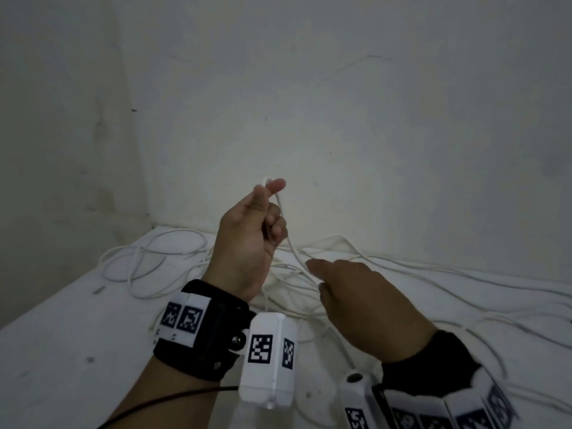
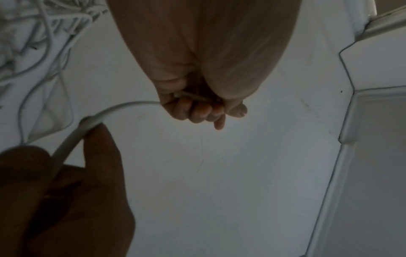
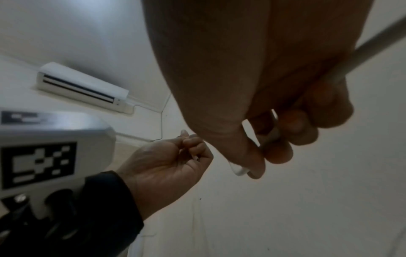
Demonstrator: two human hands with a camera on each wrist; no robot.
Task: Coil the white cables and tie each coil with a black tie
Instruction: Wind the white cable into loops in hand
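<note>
A white cable (image 1: 289, 239) runs from my raised left hand (image 1: 269, 212) down to my right hand (image 1: 315, 274). The left hand grips the cable near its end, fingers curled round it (image 2: 193, 107), with the tip showing above the thumb. The right hand sits lower and to the right, its fingers curled round the same cable (image 3: 270, 139); the cable passes between them (image 2: 87, 139). More white cable lies in loose tangled loops (image 1: 154, 261) on the white table (image 1: 62, 351) under both hands. No black tie shows in any view.
Long strands of cable (image 1: 464, 274) trail over the table to the right. A pale wall (image 1: 340, 119) stands right behind the table, meeting another wall in a corner at the left. An air conditioner (image 3: 83, 85) hangs high on a wall.
</note>
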